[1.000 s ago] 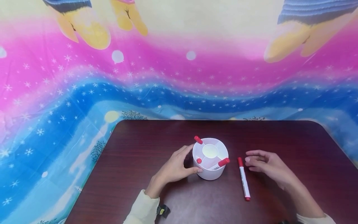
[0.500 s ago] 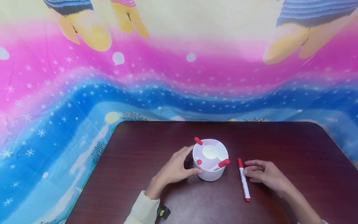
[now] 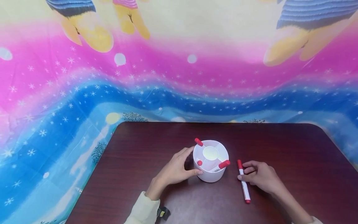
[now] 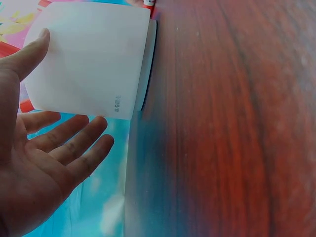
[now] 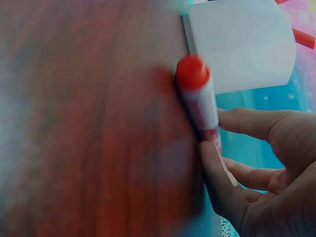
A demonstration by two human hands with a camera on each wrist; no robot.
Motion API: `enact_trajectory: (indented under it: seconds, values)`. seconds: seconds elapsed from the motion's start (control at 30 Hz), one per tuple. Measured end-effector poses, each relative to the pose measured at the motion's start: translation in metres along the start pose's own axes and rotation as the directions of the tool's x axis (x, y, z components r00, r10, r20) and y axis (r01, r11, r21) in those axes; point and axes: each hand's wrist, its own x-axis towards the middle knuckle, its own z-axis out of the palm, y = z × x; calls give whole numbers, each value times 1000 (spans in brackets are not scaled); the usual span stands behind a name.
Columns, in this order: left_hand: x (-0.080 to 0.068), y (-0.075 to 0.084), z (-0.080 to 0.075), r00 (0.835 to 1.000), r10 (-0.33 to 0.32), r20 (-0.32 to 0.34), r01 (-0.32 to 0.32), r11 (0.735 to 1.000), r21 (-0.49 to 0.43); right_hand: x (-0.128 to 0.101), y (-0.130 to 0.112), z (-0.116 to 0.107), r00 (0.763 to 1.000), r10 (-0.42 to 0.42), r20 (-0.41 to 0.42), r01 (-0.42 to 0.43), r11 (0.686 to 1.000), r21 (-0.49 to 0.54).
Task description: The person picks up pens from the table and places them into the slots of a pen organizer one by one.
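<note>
1. Head view showed a dark red-brown table [image 3: 279,149] with a white round pen holder [image 3: 210,168] standing near its middle, in front of a bright cloth backdrop [image 3: 84,93] of pink, blue and yellow.
2. Three red-capped markers stood in the pen holder's outer compartments: one at the far left rim [image 3: 199,142], one at the near left [image 3: 199,162], and one leaning out at the near right [image 3: 222,165].
3. The left hand [image 3: 173,169] cupped the holder's left side, thumb against the near wall and fingers curved round the far side; in the left wrist view the thumb [image 4: 24,57] touched the white wall while the other fingers lay spread and relaxed just beside it.
4. A fourth marker [image 3: 243,182], white with a red cap, lay flat on the table just right of the holder, cap end pointing away from the person.
5. The right hand [image 3: 258,177] pinched this marker near its capped end; the right wrist view showed thumb [image 5: 217,182] and forefinger closing on the barrel [image 5: 202,103], which was on the wood.
</note>
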Motion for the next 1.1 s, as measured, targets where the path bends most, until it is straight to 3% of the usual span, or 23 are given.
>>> enact_trajectory:
  seconds: [0.53, 1.1]
  values:
    - [0, 0, 1, 1000, 2, -6, -2, 1000, -4, 2, -2, -13, 986, -74, 150, 29, 959, 283]
    - [0, 0, 0, 1000, 6, -6, -6, 1000, -3, 1, -25, -28, 983, -143, 118, 95, 935, 343]
